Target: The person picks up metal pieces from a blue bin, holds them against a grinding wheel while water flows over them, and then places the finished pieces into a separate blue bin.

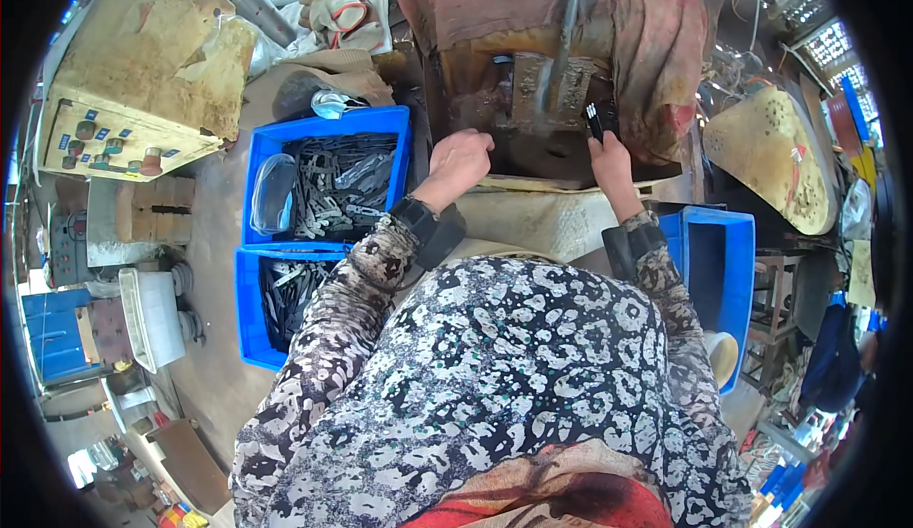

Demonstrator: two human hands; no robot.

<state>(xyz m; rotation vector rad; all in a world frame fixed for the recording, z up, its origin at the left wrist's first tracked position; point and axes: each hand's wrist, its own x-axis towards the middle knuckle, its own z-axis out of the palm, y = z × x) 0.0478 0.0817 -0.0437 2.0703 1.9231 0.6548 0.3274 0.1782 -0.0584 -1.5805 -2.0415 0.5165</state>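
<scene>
- The dark basin (pixel 618 172) lies ahead of the person, its inner surfaces stained brown.
- The right hand (pixel 611 159) is at the basin's right part, its fingers closed around 1 end of a black pronged piece (pixel 595 121).
- That piece is over the basin's right part, its light-coloured prongs pointing away from the person.
- The left hand (pixel 460 162) is at the basin's near left corner, back upward, fingers curled inward; I cannot tell whether it grasps anything.
- A metal post (pixel 565 43) rises at a tilt toward the basin's back, beside a stained block (pixel 529 90).
- A reddish-brown cloth (pixel 656 62) hangs behind the basin and down its right side.
- Left of the basin stand 2 blue bins, the upper bin (pixel 402 147) and the lower bin (pixel 249 323), both holding flat metal pieces (pixel 347 171).
- Right of the basin and nearer the person is another blue bin (pixel 742 281).
- Far left of the basin, a control box (pixel 190 71) carries several knobs.
</scene>
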